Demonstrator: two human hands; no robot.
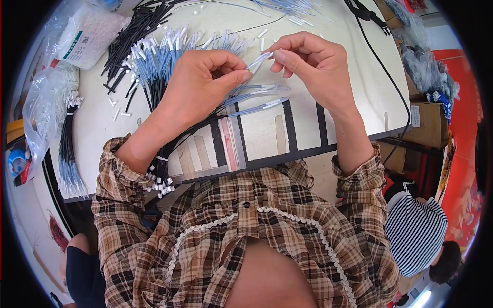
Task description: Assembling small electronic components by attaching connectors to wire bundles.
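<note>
1. Locate the wire end (261, 61): it spans the gap between your hands, above the bench (367, 97).
2. Note your grip: your left hand (203, 79) pinches its lower-left portion between thumb and fingers; your right hand (321, 66) pinches its white tip.
3. Expect a very light, flexible piece. The white covering is probably smooth and somewhat slippery; the tip is likely the stiffer part.
4. Hold close behind the tip, using fingertip pressure only. Sharp bending could damage the thin wire.
5. Keep clear of the white-tipped wires (262, 106) lying nearer you and the large blue-and-black wire bundle (167, 54) beside your left hand; loose strands may snag.
</note>
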